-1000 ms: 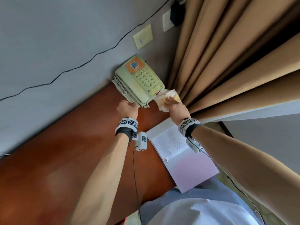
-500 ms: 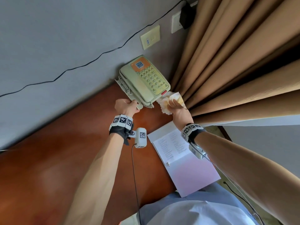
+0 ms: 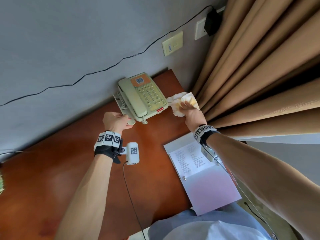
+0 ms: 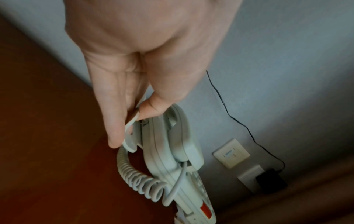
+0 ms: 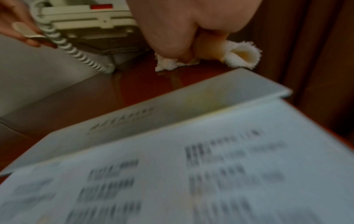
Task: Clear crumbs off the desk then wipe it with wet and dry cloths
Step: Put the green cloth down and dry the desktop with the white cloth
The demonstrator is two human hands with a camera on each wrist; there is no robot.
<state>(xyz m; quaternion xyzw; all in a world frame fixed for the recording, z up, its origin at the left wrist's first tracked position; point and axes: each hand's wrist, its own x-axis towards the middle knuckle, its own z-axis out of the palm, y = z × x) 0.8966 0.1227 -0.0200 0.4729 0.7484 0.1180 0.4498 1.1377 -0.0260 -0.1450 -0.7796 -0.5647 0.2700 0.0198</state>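
Head view, left hand (image 3: 116, 121) pinching the telephone (image 3: 142, 97) base edge at frame centre, right hand (image 3: 190, 110) clutching a bunched cloth (image 3: 176, 103) against the desk (image 3: 52, 179) beside the curtain (image 3: 259, 75).

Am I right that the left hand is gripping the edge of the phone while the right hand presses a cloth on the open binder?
Not quite: the cloth lies on the bare desk between the phone and the curtain, not on the open binder; the head view shows this. The left hand does grip the phone's edge, and the right hand does press the cloth.
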